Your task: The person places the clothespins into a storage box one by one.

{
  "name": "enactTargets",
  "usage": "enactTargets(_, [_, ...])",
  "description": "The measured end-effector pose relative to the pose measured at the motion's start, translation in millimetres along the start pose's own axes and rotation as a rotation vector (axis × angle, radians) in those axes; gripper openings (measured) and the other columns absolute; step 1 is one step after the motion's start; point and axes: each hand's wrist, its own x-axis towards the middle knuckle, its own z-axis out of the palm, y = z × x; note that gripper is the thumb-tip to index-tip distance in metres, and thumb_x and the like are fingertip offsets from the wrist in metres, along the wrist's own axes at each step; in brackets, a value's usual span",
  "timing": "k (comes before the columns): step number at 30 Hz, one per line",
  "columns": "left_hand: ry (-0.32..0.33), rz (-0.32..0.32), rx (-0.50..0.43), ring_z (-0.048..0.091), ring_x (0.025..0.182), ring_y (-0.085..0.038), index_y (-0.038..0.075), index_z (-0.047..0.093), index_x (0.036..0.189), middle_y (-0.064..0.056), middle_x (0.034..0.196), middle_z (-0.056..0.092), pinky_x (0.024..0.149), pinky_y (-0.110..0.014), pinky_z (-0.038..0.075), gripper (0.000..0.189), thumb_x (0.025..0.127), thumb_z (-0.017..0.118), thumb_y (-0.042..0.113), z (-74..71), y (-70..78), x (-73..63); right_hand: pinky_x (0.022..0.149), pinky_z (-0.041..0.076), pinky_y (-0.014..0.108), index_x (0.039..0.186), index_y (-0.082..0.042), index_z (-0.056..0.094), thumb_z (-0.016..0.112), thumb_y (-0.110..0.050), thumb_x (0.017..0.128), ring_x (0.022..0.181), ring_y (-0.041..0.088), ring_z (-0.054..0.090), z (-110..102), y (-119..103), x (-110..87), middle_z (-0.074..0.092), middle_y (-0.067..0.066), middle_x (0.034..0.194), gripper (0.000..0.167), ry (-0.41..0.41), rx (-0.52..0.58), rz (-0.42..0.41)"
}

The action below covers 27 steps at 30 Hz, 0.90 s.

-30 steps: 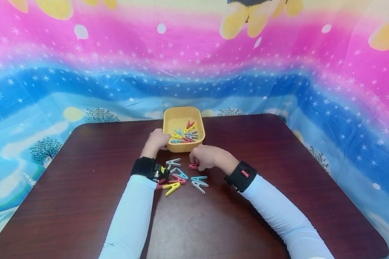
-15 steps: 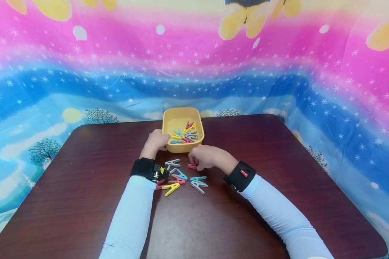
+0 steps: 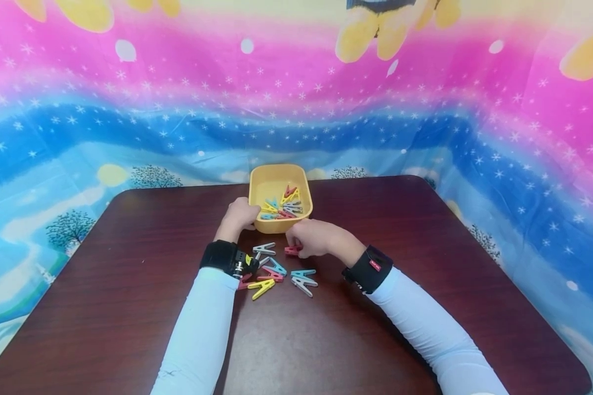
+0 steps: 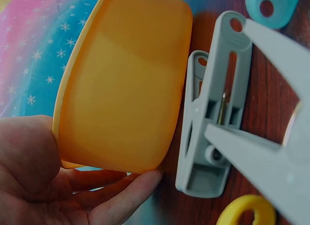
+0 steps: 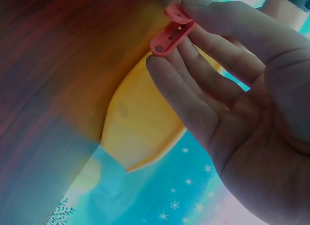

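Note:
My left hand (image 3: 239, 214) grips the yellow plastic bin (image 3: 272, 174) at its near left corner. In the left wrist view its fingers (image 4: 128, 198) pass along the end of the bin's wall (image 4: 123, 89). Several red, yellow, blue and grey clothespins (image 3: 291, 207) lie inside the bin. Just in front of the bin, my right hand (image 3: 321, 240) pinches a red clothespin (image 3: 292, 250) between thumb and fingertips. The right wrist view shows this red clothespin (image 5: 168, 40) at the fingertips, with the bin behind it.
Several loose clothespins lie on the dark wooden table (image 3: 375, 329) between my forearms, among them a yellow one (image 3: 262, 288), a blue one (image 3: 303, 272) and a grey one (image 3: 304, 285). A patterned cloth (image 3: 286, 109) hangs behind the table.
The right hand has shifted slightly forward and left with the red clothespin between its fingers. The left hand and the bin stay in place.

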Motion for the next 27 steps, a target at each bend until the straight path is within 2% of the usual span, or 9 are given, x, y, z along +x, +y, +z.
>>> enactTargets(6, [0.017,-0.011,-0.01,0.075,0.116,-0.036,-0.005,0.054,0.145,-0.025,0.133,0.069,0.099,-0.047,0.068,0.045,0.11,0.051,0.022,-1.1,-1.0,0.6,0.083,0.059,0.03,0.111,-0.012,0.077,0.084,-0.012,0.094,0.088,0.017,0.063,-10,-3,-1.9,0.072,0.001,0.097,0.018,0.059,0.009,-0.089])
enactTargets(13, [0.024,-0.008,-0.021,0.075,0.116,-0.036,-0.005,0.054,0.144,-0.025,0.133,0.07,0.1,-0.048,0.067,0.044,0.109,0.052,0.021,-2.2,-2.5,0.7,0.099,0.064,0.035,0.117,-0.013,0.077,0.085,-0.012,0.093,0.104,0.018,0.069,-20,1,-2.8,0.076,0.002,0.111,0.025,0.2,-0.015,-0.217])
enactTargets(21, [0.019,0.001,-0.014,0.076,0.113,-0.036,-0.006,0.055,0.143,-0.025,0.131,0.07,0.095,-0.045,0.069,0.044,0.109,0.051,0.021,0.1,-1.2,-0.7,0.1,0.065,0.038,0.119,-0.011,0.077,0.084,-0.011,0.094,0.108,0.021,0.073,-30,13,-1.1,0.076,0.005,0.116,0.026,0.353,-0.055,-0.206])
enactTargets(27, [0.012,-0.005,-0.002,0.075,0.117,-0.036,-0.005,0.051,0.15,-0.025,0.137,0.068,0.095,-0.043,0.069,0.048,0.11,0.05,0.022,1.2,-0.9,0.3,0.097,0.065,0.039,0.118,-0.01,0.077,0.082,-0.012,0.096,0.108,0.025,0.074,-44,22,11.4,0.076,0.007,0.115,0.023,0.412,-0.038,-0.128])
